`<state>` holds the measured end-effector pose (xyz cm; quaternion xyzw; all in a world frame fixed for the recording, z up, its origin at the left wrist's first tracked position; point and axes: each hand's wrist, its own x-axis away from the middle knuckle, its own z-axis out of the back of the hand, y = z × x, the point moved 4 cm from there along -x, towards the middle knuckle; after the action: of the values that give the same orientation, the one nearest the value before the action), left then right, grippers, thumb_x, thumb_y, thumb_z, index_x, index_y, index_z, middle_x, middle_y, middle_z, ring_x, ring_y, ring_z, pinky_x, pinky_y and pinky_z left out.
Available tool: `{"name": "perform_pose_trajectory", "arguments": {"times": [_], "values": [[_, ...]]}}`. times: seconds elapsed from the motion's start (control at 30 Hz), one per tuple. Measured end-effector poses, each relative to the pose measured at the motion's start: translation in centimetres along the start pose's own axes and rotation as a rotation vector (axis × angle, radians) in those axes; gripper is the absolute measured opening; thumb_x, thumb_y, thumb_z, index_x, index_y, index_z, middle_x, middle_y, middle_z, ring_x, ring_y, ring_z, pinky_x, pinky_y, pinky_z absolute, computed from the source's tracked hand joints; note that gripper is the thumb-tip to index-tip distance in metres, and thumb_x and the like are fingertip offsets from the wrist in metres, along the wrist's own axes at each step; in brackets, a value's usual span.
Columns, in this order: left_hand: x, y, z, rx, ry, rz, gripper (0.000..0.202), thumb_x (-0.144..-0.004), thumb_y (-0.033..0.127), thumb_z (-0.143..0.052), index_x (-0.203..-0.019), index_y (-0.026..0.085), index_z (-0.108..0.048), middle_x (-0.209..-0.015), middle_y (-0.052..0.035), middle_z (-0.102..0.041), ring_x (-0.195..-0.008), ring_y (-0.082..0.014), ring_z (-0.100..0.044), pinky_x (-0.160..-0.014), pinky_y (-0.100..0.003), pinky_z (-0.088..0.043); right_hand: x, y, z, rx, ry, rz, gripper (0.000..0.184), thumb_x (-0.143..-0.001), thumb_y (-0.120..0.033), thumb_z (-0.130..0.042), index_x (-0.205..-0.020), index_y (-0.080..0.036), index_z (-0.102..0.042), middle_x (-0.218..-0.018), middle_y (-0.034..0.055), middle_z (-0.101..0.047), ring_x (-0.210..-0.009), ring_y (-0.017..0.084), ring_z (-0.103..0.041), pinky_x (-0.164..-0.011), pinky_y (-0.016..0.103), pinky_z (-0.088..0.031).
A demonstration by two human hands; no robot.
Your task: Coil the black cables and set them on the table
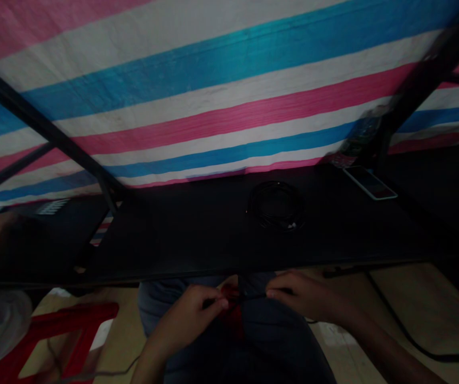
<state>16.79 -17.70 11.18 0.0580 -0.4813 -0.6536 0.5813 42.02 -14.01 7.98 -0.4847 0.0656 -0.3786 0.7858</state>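
Note:
Both hands are low over my lap, just in front of the black table's near edge (253,266). My left hand (191,314) pinches a thin black cable (245,298) between thumb and fingers. My right hand (305,296) pinches the same cable a little to the right. The short stretch of cable runs between the two hands, over something red that I cannot make out. A coil of black cable (276,205) lies on the table top, beyond the hands.
A phone (370,183) lies flat at the table's back right, beside a plastic bottle (359,136). A striped pink, blue and white tarp (213,85) hangs behind. Red plastic stool (67,325) stands at lower left. A black cable (405,330) trails across the floor at right.

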Motion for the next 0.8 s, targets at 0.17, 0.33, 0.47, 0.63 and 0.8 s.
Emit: {"name": "perform_pose_trajectory", "arguments": {"times": [0.17, 0.33, 0.47, 0.63, 0.8], "values": [[0.0, 1.0, -0.1, -0.003, -0.063, -0.038, 0.036, -0.097, 0.042, -0.052, -0.09, 0.019, -0.078, -0.079, -0.0012, -0.072, -0.076, -0.0186, -0.061, -0.067, -0.027, -0.04, -0.7, -0.4, -0.1, 0.007, -0.058, -0.014, 0.027, -0.095, -0.022, -0.055, -0.072, -0.018, -0.067, -0.066, -0.0018, -0.062, -0.065, 0.013, -0.056, -0.061, 0.026, -0.031], [0.6, -0.6, 2.1, -0.034, -0.038, 0.0, 0.037, -0.097, 0.041, -0.05, -0.084, 0.018, -0.076, -0.074, -0.0009, -0.068, -0.072, -0.0172, -0.058, -0.066, -0.027, -0.039, -0.6, 2.3, 0.2, 0.114, -0.044, -0.112, 0.029, -0.095, -0.024, -0.055, -0.068, -0.017, -0.063, -0.067, -0.0003, -0.062, -0.065, 0.014, -0.057, -0.059, 0.027, -0.029], [0.4, -1.6, 2.5, 0.002, 0.018, 0.017, 0.038, -0.097, 0.043, -0.051, -0.082, 0.018, -0.075, -0.076, -0.0014, -0.069, -0.074, -0.0174, -0.058, -0.069, -0.028, -0.039, -0.3, 2.8, 0.2, 0.109, -0.03, -0.12, 0.031, -0.098, -0.027, -0.053, -0.071, -0.018, -0.063, -0.067, -0.0002, -0.061, -0.063, 0.014, -0.055, -0.06, 0.027, -0.031], [-0.4, -0.9, 0.2, 0.072, -0.023, 0.021, 0.037, -0.096, 0.042, -0.052, -0.084, 0.017, -0.076, -0.077, -0.0018, -0.072, -0.075, -0.0178, -0.06, -0.069, -0.028, -0.04, -0.6, 0.5, -0.1, 0.049, -0.065, -0.037, 0.03, -0.099, -0.027, -0.053, -0.072, -0.018, -0.064, -0.067, -0.0003, -0.06, -0.067, 0.014, -0.054, -0.061, 0.026, -0.031], [-0.3, 0.1, -0.5, 0.047, -0.064, -0.029, 0.034, -0.097, 0.039, -0.053, -0.087, 0.018, -0.077, -0.079, -0.0012, -0.072, -0.076, -0.018, -0.063, -0.07, -0.028, -0.041, -0.9, 0.5, -0.4, 0.069, -0.096, -0.079, 0.028, -0.095, -0.024, -0.056, -0.069, -0.017, -0.065, -0.065, -0.0007, -0.061, -0.063, 0.013, -0.055, -0.059, 0.026, -0.029]]}}
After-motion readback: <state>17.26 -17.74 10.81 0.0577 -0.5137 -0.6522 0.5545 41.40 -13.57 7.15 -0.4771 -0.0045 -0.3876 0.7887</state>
